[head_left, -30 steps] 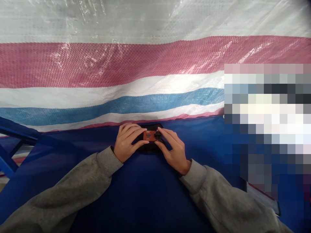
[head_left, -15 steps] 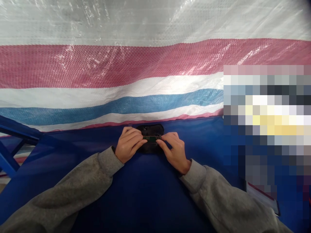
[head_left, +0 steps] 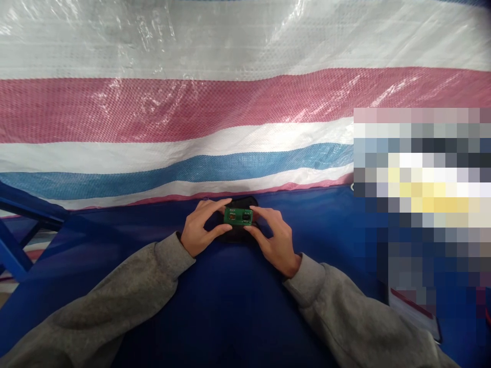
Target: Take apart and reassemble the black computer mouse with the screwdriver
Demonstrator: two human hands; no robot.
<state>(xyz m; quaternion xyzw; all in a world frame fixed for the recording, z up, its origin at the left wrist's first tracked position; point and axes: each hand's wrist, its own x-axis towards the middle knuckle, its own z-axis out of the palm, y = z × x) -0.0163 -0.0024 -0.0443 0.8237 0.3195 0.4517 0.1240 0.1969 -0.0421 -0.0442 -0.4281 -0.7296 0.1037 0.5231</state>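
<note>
Atop the blue-covered bench (head_left: 226,317), a green circuit board (head_left: 238,216) sat over a black pad (head_left: 238,234), close to the far edge. The left hand (head_left: 201,227) and right hand (head_left: 274,240) curved narrowly around the board's ends; whether they gripped it could not be told. Beyond that edge hung a striped woven tarp (head_left: 172,122). A blue metal frame (head_left: 23,217) stood at left, and open blue surface spread toward the person.
</note>
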